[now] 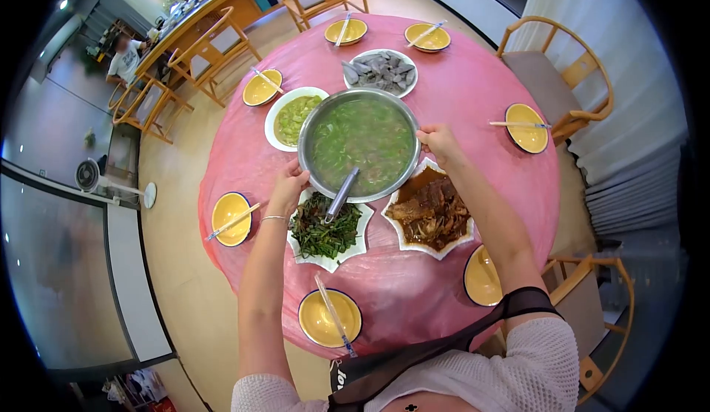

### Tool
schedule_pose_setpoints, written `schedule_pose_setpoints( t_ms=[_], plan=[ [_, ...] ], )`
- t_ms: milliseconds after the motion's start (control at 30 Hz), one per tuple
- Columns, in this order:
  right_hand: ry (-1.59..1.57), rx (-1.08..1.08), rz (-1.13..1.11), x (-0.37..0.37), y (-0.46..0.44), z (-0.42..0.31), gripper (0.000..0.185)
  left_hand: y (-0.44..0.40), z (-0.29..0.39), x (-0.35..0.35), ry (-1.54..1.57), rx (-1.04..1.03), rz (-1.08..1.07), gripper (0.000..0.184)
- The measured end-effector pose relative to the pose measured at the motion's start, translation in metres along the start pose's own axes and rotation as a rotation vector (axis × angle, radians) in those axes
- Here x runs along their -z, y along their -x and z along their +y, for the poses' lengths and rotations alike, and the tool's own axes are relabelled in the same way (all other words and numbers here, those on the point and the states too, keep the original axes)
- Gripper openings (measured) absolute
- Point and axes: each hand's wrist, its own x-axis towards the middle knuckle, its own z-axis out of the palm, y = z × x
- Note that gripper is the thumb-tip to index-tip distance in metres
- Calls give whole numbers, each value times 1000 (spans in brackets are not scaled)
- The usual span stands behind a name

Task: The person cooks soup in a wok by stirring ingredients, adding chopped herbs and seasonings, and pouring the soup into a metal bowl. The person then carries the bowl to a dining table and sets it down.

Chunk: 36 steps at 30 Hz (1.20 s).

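Note:
A large steel bowl of green soup (362, 142) is over the middle of the round table, with a metal ladle (342, 194) leaning in it. My left hand (288, 186) is closed on the bowl's lower left rim, and my right hand (438, 144) grips its right rim. Below the bowl lie a plate of leafy greens (325, 227) and a star-shaped plate of brown meat (430, 211), both partly covered by it. Behind it are a white dish of pale green food (296, 118) and a plate of grey pieces (380, 72).
Yellow bowls with wrapped chopsticks, such as one near me (314, 319), ring the pink-covered table (510, 205). Wooden chairs (566, 79) stand around it. A white fan (87, 175) is at the left. Two people are at a long counter (200, 12) at the back left.

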Motion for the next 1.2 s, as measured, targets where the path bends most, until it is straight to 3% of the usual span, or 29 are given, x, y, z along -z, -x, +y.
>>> schedule_pose_setpoints(
  t_ms=[700,800,900,933,1000,1067,1200],
  plan=[
    [-116,-11,94,16,-32,23,13,-44,-19,-15,-111,38,3,32],
    [-16,97,2,32,-35,36,21,-37,-13,-14,-190,59,-17,37],
    [737,168,58,53,-33,42,36,-26,-7,-10,-385,49,120,45],
    [740,161,61,61,-27,44,36,-19,-4,-13,-400,54,216,47],
    [1126,199,-106,71,-14,44,34,6,-1,-18,-376,-12,260,47],
    [1118,171,-122,75,-1,45,33,34,1,-16,-462,-131,157,45],
    [1086,139,-167,79,8,46,31,117,16,-47,-498,-107,128,33]
  ],
)
